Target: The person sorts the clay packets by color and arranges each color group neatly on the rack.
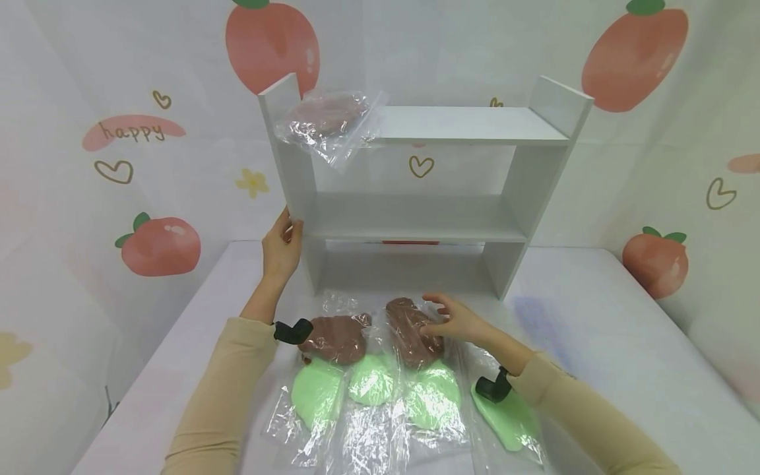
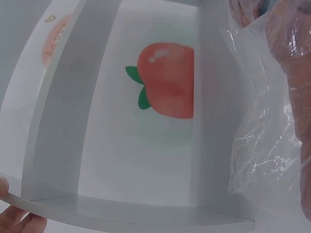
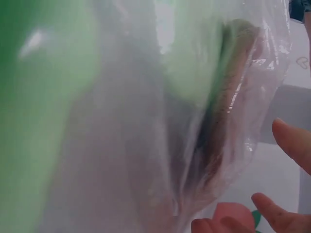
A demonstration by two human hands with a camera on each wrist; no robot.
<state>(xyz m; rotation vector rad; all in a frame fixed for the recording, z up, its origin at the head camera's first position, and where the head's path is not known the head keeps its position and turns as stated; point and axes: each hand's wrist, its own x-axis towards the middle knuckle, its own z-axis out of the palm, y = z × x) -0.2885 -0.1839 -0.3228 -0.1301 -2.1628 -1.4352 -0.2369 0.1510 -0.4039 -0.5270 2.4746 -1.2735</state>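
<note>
The brown bag [image 1: 410, 343] lies on the table [image 1: 570, 310] just left of the right hand [image 1: 460, 320], below its fingertips. That hand is arched with thumb and fingers spread apart, clamped on nothing; whether a fingertip brushes the film, I cannot tell. A good hold would probably take in the lump itself, thumb opposite fingers, since loose film could slip. The filling looks soft, so support from underneath should limit sagging. Its near end seems to overlap a green bag [image 1: 433, 396]; a straight lift would likely avoid dragging that along.

Farther left of the right hand is a second brown bag [image 1: 335, 340]; another green bag [image 1: 507, 422] lies under its wrist. The left hand [image 1: 282, 251] pinches the side panel of the shelf [image 1: 415, 218] between thumb and fingers, a useful brace. Above it, a top bag [image 1: 329, 115] overhangs the front edge.
</note>
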